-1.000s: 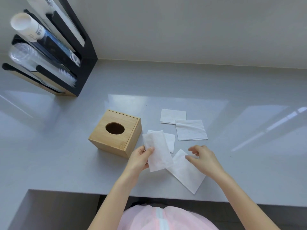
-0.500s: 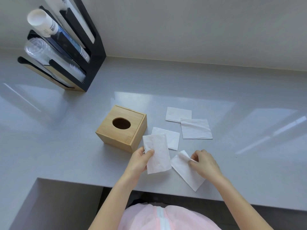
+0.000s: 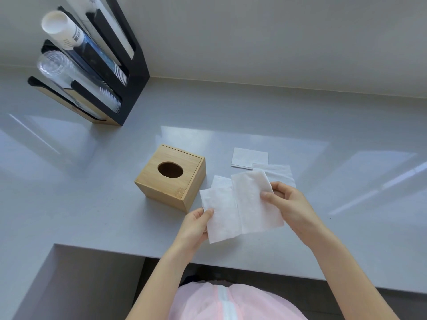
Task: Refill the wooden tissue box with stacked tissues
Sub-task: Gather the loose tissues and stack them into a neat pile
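Observation:
A wooden tissue box (image 3: 170, 177) with an oval hole in its lid stands on the grey counter (image 3: 92, 181). My left hand (image 3: 193, 226) pinches one white tissue (image 3: 220, 213) by its left edge, just right of the box. My right hand (image 3: 287, 205) pinches a second tissue (image 3: 253, 202) by its right edge, and that one overlaps the first. Both are lifted above the counter. A third tissue (image 3: 220, 181) lies partly hidden behind them. Two more tissues lie flat further back: one (image 3: 249, 157) and one (image 3: 278, 173) beside my right hand.
A black and wood cup dispenser (image 3: 92, 65) with paper and clear cups stands at the back left against the wall. The counter's front edge runs close to my body, with a lower step at the left.
My right hand has picked its tissue up off the counter and brought it against the tissue in my left hand. The camera has shifted so the box sits further right.

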`<state>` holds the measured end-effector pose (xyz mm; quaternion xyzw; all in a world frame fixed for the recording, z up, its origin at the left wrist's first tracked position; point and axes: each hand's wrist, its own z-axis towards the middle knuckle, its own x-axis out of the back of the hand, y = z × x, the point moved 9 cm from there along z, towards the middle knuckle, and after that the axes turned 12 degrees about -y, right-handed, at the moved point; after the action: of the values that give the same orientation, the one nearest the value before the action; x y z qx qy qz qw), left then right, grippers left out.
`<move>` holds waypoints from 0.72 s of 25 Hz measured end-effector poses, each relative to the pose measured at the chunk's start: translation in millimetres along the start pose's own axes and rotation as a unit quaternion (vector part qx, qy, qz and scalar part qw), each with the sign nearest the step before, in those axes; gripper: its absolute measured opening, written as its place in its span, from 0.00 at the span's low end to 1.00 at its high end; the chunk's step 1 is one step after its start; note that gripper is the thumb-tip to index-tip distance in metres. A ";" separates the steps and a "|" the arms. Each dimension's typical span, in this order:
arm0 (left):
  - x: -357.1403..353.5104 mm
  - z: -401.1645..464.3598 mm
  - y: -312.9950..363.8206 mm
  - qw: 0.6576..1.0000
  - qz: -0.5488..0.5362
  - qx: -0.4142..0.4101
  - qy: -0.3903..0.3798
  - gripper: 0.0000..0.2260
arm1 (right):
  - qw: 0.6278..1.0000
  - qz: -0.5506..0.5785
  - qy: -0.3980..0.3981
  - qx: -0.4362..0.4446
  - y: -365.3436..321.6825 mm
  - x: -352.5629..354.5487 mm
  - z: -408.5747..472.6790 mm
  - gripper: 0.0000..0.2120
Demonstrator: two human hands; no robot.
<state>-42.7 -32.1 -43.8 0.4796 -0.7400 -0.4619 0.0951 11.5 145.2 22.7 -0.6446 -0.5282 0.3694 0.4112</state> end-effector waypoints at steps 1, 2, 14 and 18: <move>-0.9 -0.4 -1.1 1.000 -0.015 0.003 -0.004 0.08 | 0.999 0.045 -0.026 0.007 -0.9 -9.1 2.5 0.06; -1.6 -0.7 -1.9 1.000 -0.024 0.005 -0.010 0.09 | 0.996 0.078 -0.046 0.005 0.7 -18.6 5.5 0.05; -7.4 -0.9 -4.8 0.999 -0.033 0.002 -0.039 0.14 | 0.996 -0.024 -0.009 -0.080 38.8 -44.4 21.3 0.05; -9.9 -0.8 -2.4 0.999 -0.020 -0.008 -0.046 0.10 | 0.996 -0.043 -0.009 -0.072 38.6 -48.1 22.8 0.04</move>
<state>-35.5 -25.0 -42.2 0.4721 -0.7299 -0.4911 0.0560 -2.8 97.0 -19.6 -0.6462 -0.5841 0.3181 0.3743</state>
